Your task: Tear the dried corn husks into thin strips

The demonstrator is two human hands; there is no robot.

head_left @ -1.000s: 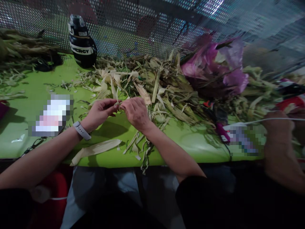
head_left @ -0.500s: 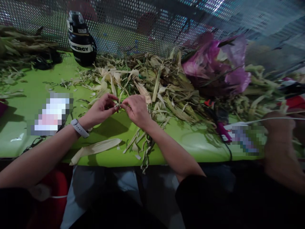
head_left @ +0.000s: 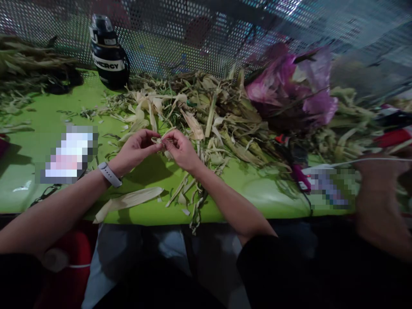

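Observation:
My left hand (head_left: 137,148) and my right hand (head_left: 180,148) meet above the green table. Between their fingertips is a thin, pale strip of corn husk (head_left: 156,140), partly looped and largely hidden by the fingers. Both hands pinch it with thumb and forefinger. Just beyond them spreads a heap of dried corn husks (head_left: 238,116), with paler pieces nearest the fingers. One long, flat husk (head_left: 131,202) lies near the front edge, below my left wrist. Narrow husk scraps (head_left: 183,193) are scattered under my right forearm.
On the green table (head_left: 257,189), a dark bottle (head_left: 111,64) stands at the back left. A blurred-out phone (head_left: 69,152) lies left of my wrist. A pink plastic bag (head_left: 289,90) rests behind the husks. Another person's arm (head_left: 376,189) reaches in from the right, near a white cable (head_left: 347,162).
My fingertips have drawn closer together, the right hand turning slightly inward. The husk strip now shows a small loop between them.

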